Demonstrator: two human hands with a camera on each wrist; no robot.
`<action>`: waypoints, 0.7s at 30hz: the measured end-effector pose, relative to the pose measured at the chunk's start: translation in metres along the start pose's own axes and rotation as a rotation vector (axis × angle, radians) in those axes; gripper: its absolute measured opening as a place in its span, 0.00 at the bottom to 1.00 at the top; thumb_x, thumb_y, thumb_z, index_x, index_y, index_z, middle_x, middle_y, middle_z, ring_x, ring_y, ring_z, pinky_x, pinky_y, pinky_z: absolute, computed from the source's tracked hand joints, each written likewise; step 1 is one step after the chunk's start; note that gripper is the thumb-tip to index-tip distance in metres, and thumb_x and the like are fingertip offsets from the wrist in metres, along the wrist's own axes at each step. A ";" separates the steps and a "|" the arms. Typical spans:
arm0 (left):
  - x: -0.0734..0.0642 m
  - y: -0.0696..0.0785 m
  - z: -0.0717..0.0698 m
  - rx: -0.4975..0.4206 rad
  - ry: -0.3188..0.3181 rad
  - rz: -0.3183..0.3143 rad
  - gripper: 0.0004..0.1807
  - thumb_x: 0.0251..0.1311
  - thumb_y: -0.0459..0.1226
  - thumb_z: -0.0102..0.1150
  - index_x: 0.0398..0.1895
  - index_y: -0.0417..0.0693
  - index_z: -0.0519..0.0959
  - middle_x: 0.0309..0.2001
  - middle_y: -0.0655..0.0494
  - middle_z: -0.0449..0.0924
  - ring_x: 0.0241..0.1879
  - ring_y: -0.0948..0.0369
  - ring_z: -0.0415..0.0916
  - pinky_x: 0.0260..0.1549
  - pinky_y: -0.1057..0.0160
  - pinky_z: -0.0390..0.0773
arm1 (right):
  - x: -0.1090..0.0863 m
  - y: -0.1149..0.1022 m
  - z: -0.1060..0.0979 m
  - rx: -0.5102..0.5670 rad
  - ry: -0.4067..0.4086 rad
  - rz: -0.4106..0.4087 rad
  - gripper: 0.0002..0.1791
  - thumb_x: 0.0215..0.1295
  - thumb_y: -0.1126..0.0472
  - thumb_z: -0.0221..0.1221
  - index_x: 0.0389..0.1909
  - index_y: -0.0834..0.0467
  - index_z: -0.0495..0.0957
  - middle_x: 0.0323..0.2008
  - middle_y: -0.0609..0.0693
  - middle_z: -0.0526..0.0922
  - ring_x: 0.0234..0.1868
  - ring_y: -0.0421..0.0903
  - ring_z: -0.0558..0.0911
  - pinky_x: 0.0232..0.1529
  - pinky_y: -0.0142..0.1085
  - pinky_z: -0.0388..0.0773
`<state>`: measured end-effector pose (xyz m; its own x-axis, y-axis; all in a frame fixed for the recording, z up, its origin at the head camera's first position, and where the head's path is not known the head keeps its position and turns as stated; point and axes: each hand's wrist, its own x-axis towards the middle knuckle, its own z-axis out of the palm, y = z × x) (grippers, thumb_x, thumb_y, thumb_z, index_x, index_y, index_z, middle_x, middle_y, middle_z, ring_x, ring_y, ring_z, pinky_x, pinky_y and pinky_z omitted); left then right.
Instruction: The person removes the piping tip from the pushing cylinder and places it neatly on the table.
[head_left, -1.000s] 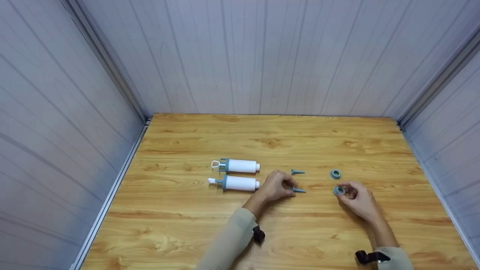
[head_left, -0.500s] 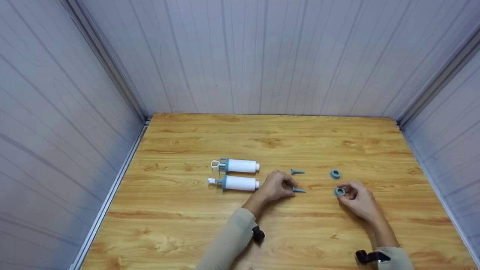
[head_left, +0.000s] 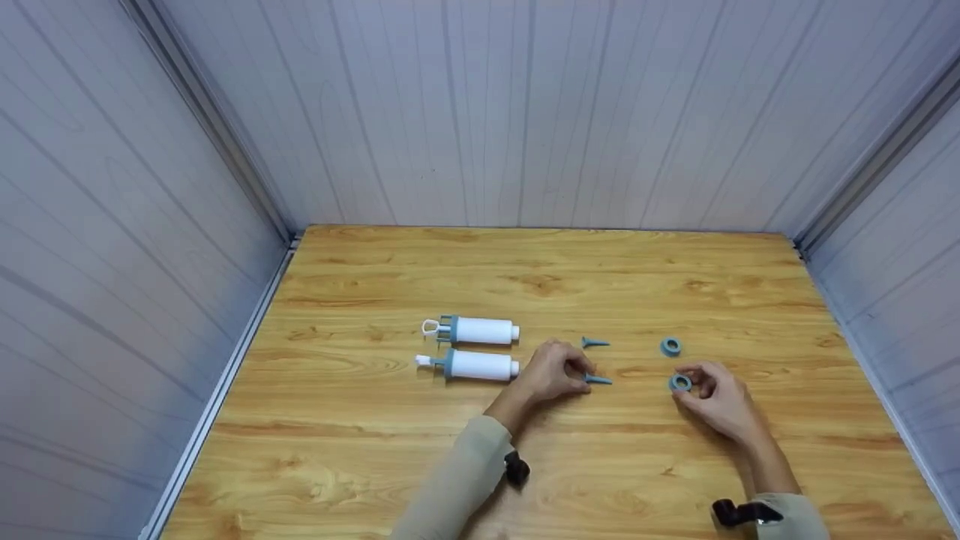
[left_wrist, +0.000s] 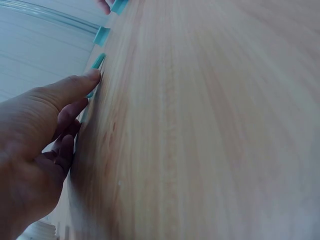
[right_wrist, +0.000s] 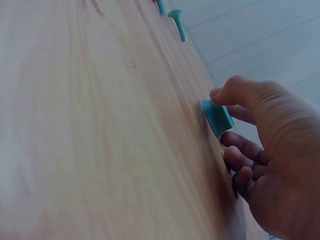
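My left hand (head_left: 553, 371) pinches the wide end of a small blue-green tapered nozzle (head_left: 598, 379) lying on the wooden table. In the left wrist view, the thumb covers part of this nozzle (left_wrist: 98, 61). A matching nozzle (head_left: 595, 342) lies just behind it. To the right, my right hand (head_left: 718, 401) holds a blue-green ring-shaped cap (head_left: 681, 383) between thumb and fingers, down at the tabletop. The right wrist view shows the thumb on top of that cap (right_wrist: 218, 118). Another ring cap (head_left: 670, 346) sits behind it, untouched.
Left of my left hand, two white cylinders lie side by side with blue-green collars and white handles: a rear cylinder (head_left: 484, 330) and a front cylinder (head_left: 481, 365). Pale panel walls (head_left: 487, 112) enclose the table (head_left: 360, 465) at the back and sides.
The ring cap in my right hand has shifted very slightly to the right, and its opening shows more plainly. My left hand has stayed in place on the nozzle.
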<state>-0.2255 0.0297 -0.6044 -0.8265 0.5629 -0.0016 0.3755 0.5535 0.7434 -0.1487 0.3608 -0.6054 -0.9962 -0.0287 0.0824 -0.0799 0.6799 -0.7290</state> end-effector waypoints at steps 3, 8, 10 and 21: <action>0.000 0.001 -0.001 -0.001 0.001 -0.006 0.13 0.62 0.39 0.85 0.49 0.53 0.95 0.48 0.60 0.96 0.47 0.69 0.79 0.54 0.71 0.73 | 0.000 0.000 0.000 0.010 0.004 -0.002 0.17 0.70 0.64 0.76 0.58 0.60 0.89 0.44 0.55 0.85 0.35 0.34 0.74 0.37 0.28 0.72; 0.000 0.002 -0.003 -0.051 0.006 -0.021 0.12 0.63 0.38 0.84 0.49 0.50 0.95 0.48 0.57 0.94 0.45 0.70 0.80 0.49 0.73 0.77 | -0.001 0.001 -0.001 0.022 0.005 0.008 0.17 0.72 0.62 0.75 0.59 0.60 0.89 0.45 0.56 0.86 0.35 0.31 0.75 0.38 0.27 0.73; 0.000 0.003 -0.003 -0.063 0.007 -0.011 0.12 0.65 0.38 0.83 0.50 0.49 0.94 0.49 0.55 0.94 0.45 0.67 0.83 0.49 0.72 0.79 | -0.001 0.002 -0.002 0.024 0.006 0.013 0.17 0.72 0.62 0.75 0.59 0.60 0.89 0.46 0.56 0.87 0.36 0.30 0.76 0.38 0.26 0.74; -0.005 0.016 -0.015 -0.071 0.044 0.012 0.13 0.70 0.40 0.79 0.54 0.49 0.94 0.60 0.52 0.92 0.67 0.55 0.85 0.71 0.58 0.81 | 0.000 -0.003 -0.011 0.103 0.033 -0.021 0.17 0.77 0.66 0.69 0.62 0.65 0.87 0.47 0.54 0.87 0.39 0.28 0.79 0.40 0.24 0.78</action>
<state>-0.2215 0.0258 -0.5825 -0.8404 0.5408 0.0362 0.3564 0.5009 0.7887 -0.1484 0.3671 -0.5957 -0.9926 -0.0168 0.1199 -0.1059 0.6008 -0.7924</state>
